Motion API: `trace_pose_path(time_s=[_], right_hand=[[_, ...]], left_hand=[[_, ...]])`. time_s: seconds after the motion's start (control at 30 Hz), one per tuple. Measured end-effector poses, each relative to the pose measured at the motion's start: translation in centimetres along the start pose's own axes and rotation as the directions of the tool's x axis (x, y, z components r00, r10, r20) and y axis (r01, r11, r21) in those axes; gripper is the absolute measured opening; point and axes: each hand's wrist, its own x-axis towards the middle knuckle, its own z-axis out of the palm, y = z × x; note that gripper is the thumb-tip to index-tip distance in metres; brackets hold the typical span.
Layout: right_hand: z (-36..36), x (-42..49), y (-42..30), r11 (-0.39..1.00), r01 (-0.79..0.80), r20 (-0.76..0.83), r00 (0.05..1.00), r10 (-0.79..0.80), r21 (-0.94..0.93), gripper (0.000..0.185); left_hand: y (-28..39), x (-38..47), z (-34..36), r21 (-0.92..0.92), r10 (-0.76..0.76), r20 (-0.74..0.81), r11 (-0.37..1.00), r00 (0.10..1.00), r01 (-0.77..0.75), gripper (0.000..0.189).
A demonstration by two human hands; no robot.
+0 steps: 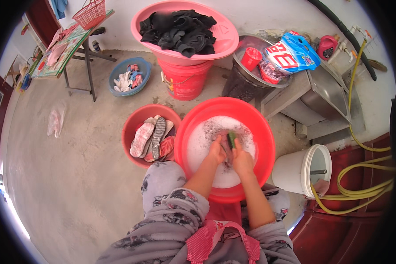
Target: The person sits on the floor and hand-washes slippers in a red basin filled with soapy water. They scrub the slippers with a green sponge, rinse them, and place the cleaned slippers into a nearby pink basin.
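A red plastic basin (pixel 265 145) full of sudsy water stands before me. My right hand (pixel 243 160) grips a green scrubbing brush (pixel 231 139) over the suds. Close to its left, my left hand (pixel 217 150) is in the foam beside a dark pinkish item (pixel 227 147), partly hidden by suds; whether the fingers grip it I cannot tell. Directly left of this basin, a smaller salmon-coloured basin (pixel 128 135) holds several shoe insoles, among them a checked insole (pixel 158 137) and a pale pink one (pixel 142 138).
Behind are a pink tub (pixel 226 36) of dark clothes on a red bucket (pixel 184 79), a blue basin (pixel 114 74) of gloves, and a dark bucket (pixel 239 82) bearing a detergent bag (pixel 283 56). At right are a metal sink (pixel 330 89), a tipped white bucket (pixel 290 170) and a yellow hose (pixel 366 194).
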Motion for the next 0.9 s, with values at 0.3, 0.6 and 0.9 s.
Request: trace_pose_path(time_s=[0.3,0.6,0.9], right_hand=[[-0.3,2.6,2.4,0.983,-0.181,-0.061,0.982,0.178,-0.042,0.050],[5.3,0.2,4.5,0.840,-0.128,0.032,0.991,0.130,0.527,0.064],[1.3,-1.3,2.5,0.959,-0.074,0.069,0.996,0.058,0.274,0.042]], left_hand=[[0.1,0.0,-0.3,0.051,0.005,0.108,0.999,0.994,-0.010,0.049],[1.0,-1.1,0.5,0.226,0.069,0.048,0.971,0.996,-0.078,0.037],[1.9,2.0,-2.9,0.234,0.102,-0.126,0.970,0.987,-0.070,0.024]])
